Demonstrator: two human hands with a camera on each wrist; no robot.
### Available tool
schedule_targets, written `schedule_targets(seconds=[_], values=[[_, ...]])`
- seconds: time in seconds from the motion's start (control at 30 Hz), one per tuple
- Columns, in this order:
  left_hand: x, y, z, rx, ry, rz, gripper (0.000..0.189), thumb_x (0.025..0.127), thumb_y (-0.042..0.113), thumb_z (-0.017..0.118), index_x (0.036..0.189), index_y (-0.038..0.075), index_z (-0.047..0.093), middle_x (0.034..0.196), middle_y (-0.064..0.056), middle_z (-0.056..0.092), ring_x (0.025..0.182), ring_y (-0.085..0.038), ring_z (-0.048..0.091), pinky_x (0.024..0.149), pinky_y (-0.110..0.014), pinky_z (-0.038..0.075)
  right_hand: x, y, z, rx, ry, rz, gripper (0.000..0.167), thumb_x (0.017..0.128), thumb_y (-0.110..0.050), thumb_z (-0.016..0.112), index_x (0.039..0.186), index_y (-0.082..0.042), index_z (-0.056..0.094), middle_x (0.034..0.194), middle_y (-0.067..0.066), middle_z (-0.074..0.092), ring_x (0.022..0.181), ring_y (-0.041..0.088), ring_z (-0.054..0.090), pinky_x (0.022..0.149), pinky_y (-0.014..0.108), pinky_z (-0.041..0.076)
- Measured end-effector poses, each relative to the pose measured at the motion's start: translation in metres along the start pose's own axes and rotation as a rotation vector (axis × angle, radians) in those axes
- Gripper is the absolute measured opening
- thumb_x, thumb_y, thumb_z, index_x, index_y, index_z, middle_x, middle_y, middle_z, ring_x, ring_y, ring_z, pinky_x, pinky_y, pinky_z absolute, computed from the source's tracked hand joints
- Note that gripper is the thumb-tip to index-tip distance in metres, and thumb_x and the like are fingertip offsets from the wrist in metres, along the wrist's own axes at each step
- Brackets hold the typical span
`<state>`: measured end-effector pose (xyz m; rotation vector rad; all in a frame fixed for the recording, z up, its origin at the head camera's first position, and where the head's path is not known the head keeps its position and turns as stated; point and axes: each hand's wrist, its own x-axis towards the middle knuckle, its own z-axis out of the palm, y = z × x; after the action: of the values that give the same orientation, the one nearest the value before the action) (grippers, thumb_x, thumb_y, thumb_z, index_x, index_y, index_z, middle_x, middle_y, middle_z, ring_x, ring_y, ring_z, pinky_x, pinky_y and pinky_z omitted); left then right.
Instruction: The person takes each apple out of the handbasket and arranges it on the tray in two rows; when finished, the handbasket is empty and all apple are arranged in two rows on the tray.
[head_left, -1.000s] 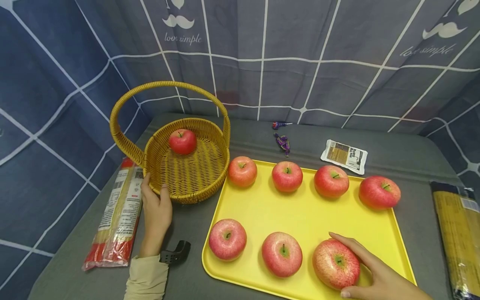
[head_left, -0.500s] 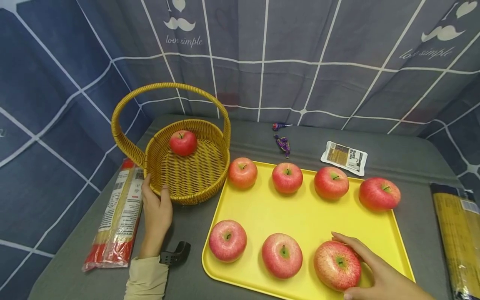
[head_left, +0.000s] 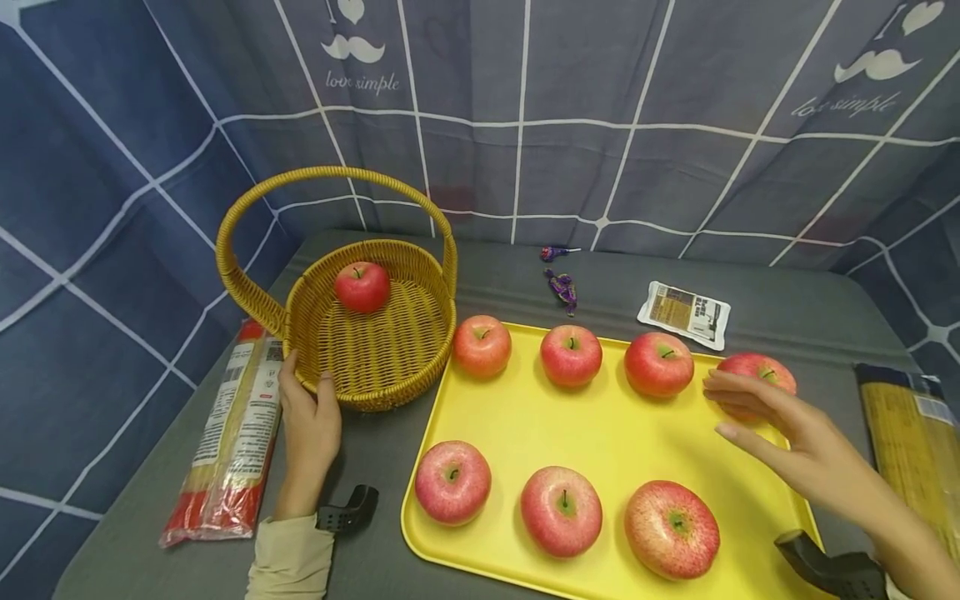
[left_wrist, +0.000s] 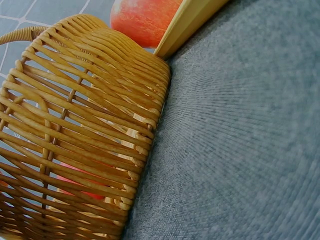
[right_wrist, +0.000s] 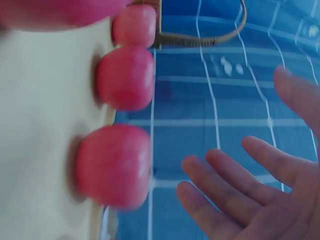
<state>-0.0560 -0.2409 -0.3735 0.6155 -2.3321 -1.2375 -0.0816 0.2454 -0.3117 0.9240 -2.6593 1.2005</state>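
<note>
My left hand [head_left: 311,423] touches the near left side of a round wicker basket [head_left: 393,387], thumb and fingers spread along its outer wall. One red apple [head_left: 362,287] lies in the basket. In the left wrist view the woven wall [left_wrist: 85,120] fills the left half; no fingers show there. My right hand [head_left: 810,446] hovers above the right part of the yellow tray [head_left: 585,433], fingers spread and holding nothing. It partly covers the far right apple [head_left: 765,367]. A speckled apple [head_left: 671,530] sits at the tray's near right. Several more apples [head_left: 562,511] stand in two rows.
Left of the basket lies a red-ended noodle packet [head_left: 236,433]. Another long yellow packet [head_left: 903,442] lies right of the tray. Behind the tray are a white sachet [head_left: 685,314], a purple-wrapped candy [head_left: 562,288] and a lollipop [head_left: 557,252]. A tiled-pattern curtain [head_left: 570,125] hangs behind.
My right hand has left the speckled near right apple, which stays on the tray, and has moved up and away to the far right apple. My left hand keeps its place at the basket.
</note>
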Motion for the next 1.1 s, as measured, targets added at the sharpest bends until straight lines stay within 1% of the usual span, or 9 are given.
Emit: schedule_targets(seconds=[0.13,0.23,0.4,0.57,0.67,0.8,0.87,0.97,1.1], values=[[0.000,0.000,-0.001,0.007,0.004,0.000,0.056,0.094,0.029,0.035,0.143,0.010,0.015,0.148,-0.020,0.017,0.136,-0.037,0.018,0.106,-0.055,0.018,0.043,-0.013,0.007,-0.033,-0.080,0.004,0.054,0.080,-0.003,0.065,0.129,-0.019,0.048,0.123,-0.006,0.055,0.107,-0.003,0.053,0.086,0.007,0.039],[0.000,0.000,-0.002,0.008,0.009,-0.002,0.056,0.094,0.028,0.035,0.143,0.011,0.015,0.148,-0.021,0.017,0.136,-0.038,0.018,0.105,-0.056,0.018,0.080,-0.020,0.021,-0.042,-0.152,-0.025,0.049,0.083,-0.015,0.064,0.128,-0.024,0.048,0.124,-0.004,0.055,0.109,0.005,0.055,0.089,0.018,0.043],[0.000,0.001,-0.002,0.007,0.012,-0.010,0.056,0.094,0.029,0.035,0.144,0.012,0.015,0.148,-0.020,0.017,0.135,-0.038,0.019,0.105,-0.056,0.019,0.147,-0.036,0.051,0.056,-0.308,-0.092,0.050,0.086,-0.026,0.060,0.133,-0.019,0.043,0.129,0.002,0.050,0.112,0.017,0.055,0.096,0.035,0.043],[0.001,0.001,-0.001,-0.003,0.014,0.000,0.056,0.094,0.029,0.035,0.143,0.012,0.015,0.148,-0.020,0.018,0.135,-0.038,0.019,0.105,-0.056,0.019,0.204,-0.063,0.089,0.139,-0.432,-0.085,0.057,0.087,-0.034,0.057,0.137,-0.017,0.037,0.136,0.005,0.043,0.118,0.020,0.051,0.098,0.033,0.042],[0.001,0.000,0.000,-0.010,0.018,0.019,0.055,0.094,0.028,0.035,0.143,0.010,0.017,0.148,-0.021,0.019,0.136,-0.037,0.019,0.106,-0.055,0.018,0.231,-0.083,0.114,0.088,-0.480,-0.100,0.063,0.088,-0.040,0.054,0.140,-0.016,0.031,0.139,0.006,0.037,0.117,0.018,0.049,0.099,0.031,0.040],[0.002,0.001,0.001,-0.012,0.016,0.033,0.055,0.094,0.028,0.036,0.142,0.008,0.017,0.147,-0.022,0.020,0.136,-0.036,0.019,0.107,-0.054,0.018,0.262,-0.106,0.142,-0.021,-0.525,-0.139,0.073,0.086,-0.048,0.052,0.144,-0.013,0.023,0.144,0.006,0.030,0.128,0.017,0.036,0.106,0.033,0.031],[0.003,0.001,0.002,-0.010,0.020,0.035,0.055,0.094,0.028,0.036,0.142,0.008,0.018,0.146,-0.022,0.022,0.135,-0.037,0.020,0.107,-0.053,0.019,0.276,-0.113,0.155,-0.034,-0.555,-0.134,0.079,0.084,-0.051,0.053,0.145,-0.013,0.019,0.147,0.005,0.026,0.135,0.017,0.026,0.109,0.033,0.026],[0.003,0.001,0.001,-0.007,0.021,0.034,0.055,0.094,0.028,0.036,0.142,0.008,0.018,0.146,-0.022,0.021,0.135,-0.037,0.021,0.106,-0.054,0.019,0.295,-0.118,0.173,-0.010,-0.593,-0.091,0.087,0.082,-0.054,0.055,0.146,-0.014,0.013,0.151,0.003,0.019,0.139,0.016,0.018,0.111,0.033,0.023],[-0.001,0.000,0.000,-0.007,0.002,0.015,0.056,0.095,0.029,0.035,0.143,0.010,0.015,0.148,-0.020,0.018,0.136,-0.037,0.018,0.105,-0.056,0.019,0.315,-0.114,0.199,0.055,-0.616,0.030,0.094,0.081,-0.056,0.054,0.147,-0.014,0.003,0.153,0.003,0.010,0.141,0.016,0.012,0.112,0.034,0.020]])
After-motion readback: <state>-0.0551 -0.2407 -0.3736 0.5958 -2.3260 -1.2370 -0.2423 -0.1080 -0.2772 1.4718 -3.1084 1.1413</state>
